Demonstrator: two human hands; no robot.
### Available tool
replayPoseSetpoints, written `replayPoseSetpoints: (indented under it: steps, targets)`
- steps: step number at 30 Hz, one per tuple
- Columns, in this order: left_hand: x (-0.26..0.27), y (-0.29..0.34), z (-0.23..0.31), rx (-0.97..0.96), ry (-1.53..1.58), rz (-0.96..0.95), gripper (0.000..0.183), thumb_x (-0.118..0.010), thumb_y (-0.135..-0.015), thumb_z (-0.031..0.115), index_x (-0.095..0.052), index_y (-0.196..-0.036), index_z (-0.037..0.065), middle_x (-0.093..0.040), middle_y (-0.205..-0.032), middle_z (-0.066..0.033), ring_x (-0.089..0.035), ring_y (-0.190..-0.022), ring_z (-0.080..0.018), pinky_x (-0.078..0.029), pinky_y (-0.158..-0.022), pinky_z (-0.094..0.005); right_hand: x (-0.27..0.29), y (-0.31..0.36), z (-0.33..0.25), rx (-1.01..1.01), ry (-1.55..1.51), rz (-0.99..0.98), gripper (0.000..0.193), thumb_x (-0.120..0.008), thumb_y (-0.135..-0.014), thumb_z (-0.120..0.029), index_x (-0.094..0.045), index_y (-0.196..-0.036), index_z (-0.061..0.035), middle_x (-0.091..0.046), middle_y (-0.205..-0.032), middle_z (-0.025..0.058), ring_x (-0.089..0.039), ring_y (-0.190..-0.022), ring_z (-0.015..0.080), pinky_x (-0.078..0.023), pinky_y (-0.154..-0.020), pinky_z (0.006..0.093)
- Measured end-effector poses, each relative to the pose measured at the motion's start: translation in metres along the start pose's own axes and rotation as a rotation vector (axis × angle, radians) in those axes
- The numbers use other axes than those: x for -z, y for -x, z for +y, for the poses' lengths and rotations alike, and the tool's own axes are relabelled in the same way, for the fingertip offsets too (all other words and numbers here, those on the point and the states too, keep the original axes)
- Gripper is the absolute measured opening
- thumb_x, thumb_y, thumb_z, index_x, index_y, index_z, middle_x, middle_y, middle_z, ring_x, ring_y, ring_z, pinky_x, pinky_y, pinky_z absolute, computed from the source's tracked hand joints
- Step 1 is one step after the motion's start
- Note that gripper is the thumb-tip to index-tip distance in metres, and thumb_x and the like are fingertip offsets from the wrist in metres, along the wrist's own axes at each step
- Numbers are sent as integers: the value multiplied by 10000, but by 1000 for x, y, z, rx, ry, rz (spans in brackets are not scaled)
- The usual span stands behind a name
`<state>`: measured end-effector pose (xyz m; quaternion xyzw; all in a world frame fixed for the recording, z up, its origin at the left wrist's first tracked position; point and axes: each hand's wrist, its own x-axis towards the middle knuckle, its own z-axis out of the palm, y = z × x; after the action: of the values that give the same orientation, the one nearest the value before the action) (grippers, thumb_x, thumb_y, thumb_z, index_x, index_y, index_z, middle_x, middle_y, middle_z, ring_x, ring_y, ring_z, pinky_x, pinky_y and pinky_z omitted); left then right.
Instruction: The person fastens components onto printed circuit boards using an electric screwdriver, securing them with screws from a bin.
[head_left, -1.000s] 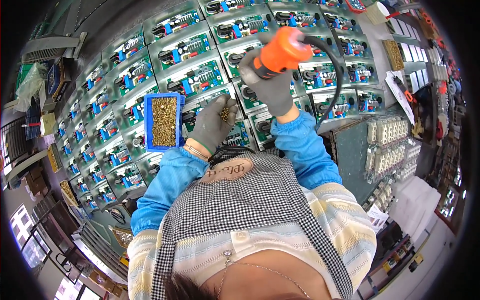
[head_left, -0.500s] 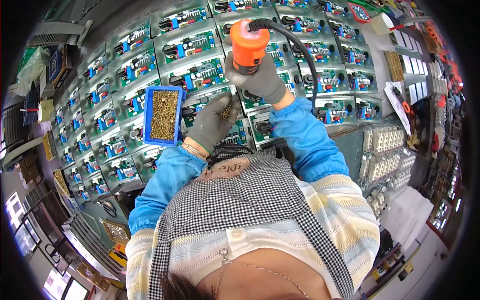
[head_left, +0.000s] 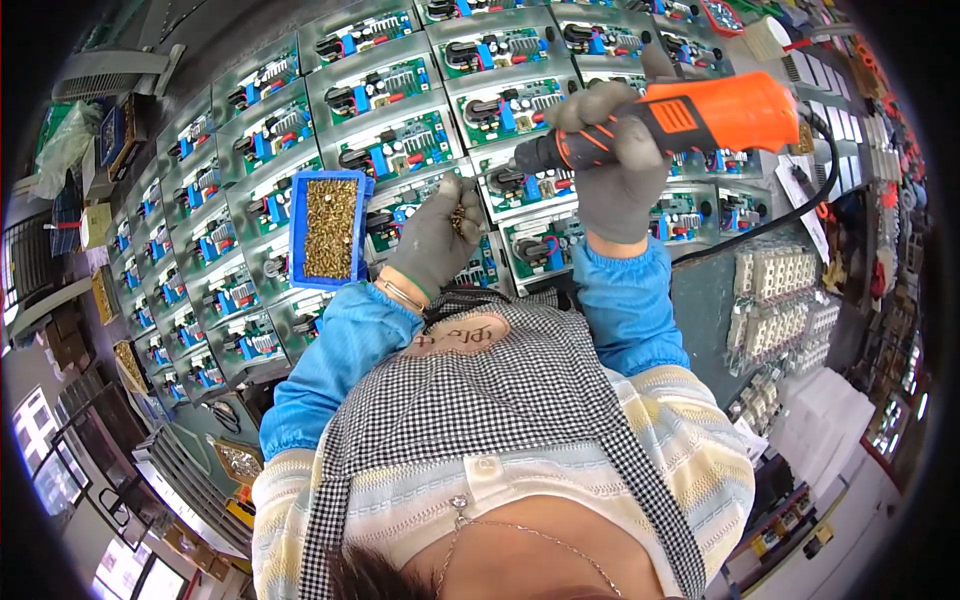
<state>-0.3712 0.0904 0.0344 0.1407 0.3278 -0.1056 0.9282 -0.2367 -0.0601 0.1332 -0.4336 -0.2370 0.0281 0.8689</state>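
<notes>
Gripped in my gloved right hand [head_left: 622, 165] is an orange and black electric screwdriver [head_left: 690, 115], tilted nearly flat with its bit end toward the left. Its black cord loops down at the right. My left hand [head_left: 437, 235], also gloved in grey, is curled around several small brass-coloured screws [head_left: 459, 221] and sits over the boards near my apron. Beside it on the left stands a blue tray [head_left: 297, 230] filled with the same kind of screws. Under both hands lie green circuit boards [head_left: 540, 250] in metal housings, with blue, black and red parts.
Rows of similar boards [head_left: 375, 90] cover the bench to the far and left sides. White connector-like parts [head_left: 775, 275] lie in groups at the right. A clear plastic bag [head_left: 70, 145] is at the far left, and a red tray [head_left: 722, 18] at the far right.
My right hand has moved right and swung the screwdriver from upright to nearly flat. My left hand has shifted slightly right and still holds screws.
</notes>
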Motion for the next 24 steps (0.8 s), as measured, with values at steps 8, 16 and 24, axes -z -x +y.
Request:
replayPoseSetpoints:
  steps: [8,16,24]
  targets:
    - [-4,4,-3,44,52,-25,275,-551,-1005,366,-550,-1022,91,-505,-804,17,-478,-677,-91,-417,-544,-193,0,21,-4,25,-57,103,712,-655,-877,-285,-291,-1454,-81,-627,-915,83,-629,-818,230,-519,-822,496]
    - [-8,8,-4,-44,-197,-57,288,-560,-994,386,-557,-1038,102,-510,-840,39,-473,-711,-69,-420,-567,-169,2,23,-5,2,-37,203,669,-641,-889,-237,-300,-1437,-59,-628,-895,95,-625,-797,233,-533,-818,502]
    - [-19,15,-3,-12,-436,131,379,-484,-1032,392,-565,-1156,43,-522,-889,3,-471,-755,-83,-434,-623,-191,12,30,-7,-36,191,397,256,-537,-901,-228,-587,-854,19,-642,-756,108,-676,-750,249,-550,-793,396]
